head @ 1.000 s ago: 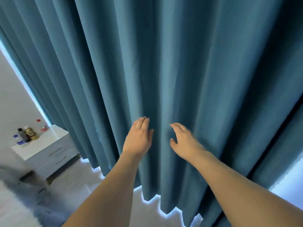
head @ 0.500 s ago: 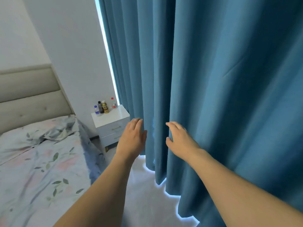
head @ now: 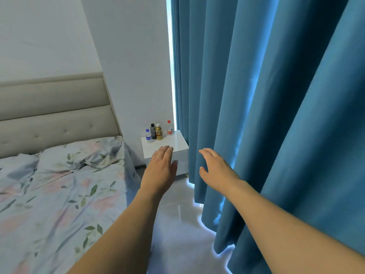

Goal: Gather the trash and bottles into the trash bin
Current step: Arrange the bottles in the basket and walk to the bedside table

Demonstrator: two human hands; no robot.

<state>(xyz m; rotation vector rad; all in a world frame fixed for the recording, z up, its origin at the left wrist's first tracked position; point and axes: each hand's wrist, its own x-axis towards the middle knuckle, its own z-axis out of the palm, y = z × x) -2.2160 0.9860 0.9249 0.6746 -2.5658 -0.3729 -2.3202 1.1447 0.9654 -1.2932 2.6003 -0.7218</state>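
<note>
The task looks barely begun, judging by how things lie. Four bottles stand untouched on the far end of the white bedside table point(head: 173, 144), which sits in the corner between the bed point(head: 59, 186) and the teal curtain point(head: 276, 115): a small clear bottle with a blue cap point(head: 148, 134) at the left, a dark bottle point(head: 153, 131) just beside it, a gold-labelled bottle point(head: 159, 132) touching or nearly touching that one, and a clear bottle with a red cap point(head: 169, 127) a little apart to the right, near the curtain's edge. No trash bin shows anywhere in view, and no loose trash can be made out on the floor point(head: 177, 244) or on the floral bedding. The left hand point(head: 161, 168) is held out toward the table, palm down, its grip loose with the fingers straight and close together, holding nothing; it is short of the bottles and apart from them. The right hand point(head: 216, 171) hovers just beside the curtain folds, fingers spread and relaxed, also empty; whether it touches the fabric cannot be told. So everything is left: each bottle must be picked up, the bin found, and any other rubbish located.
</note>
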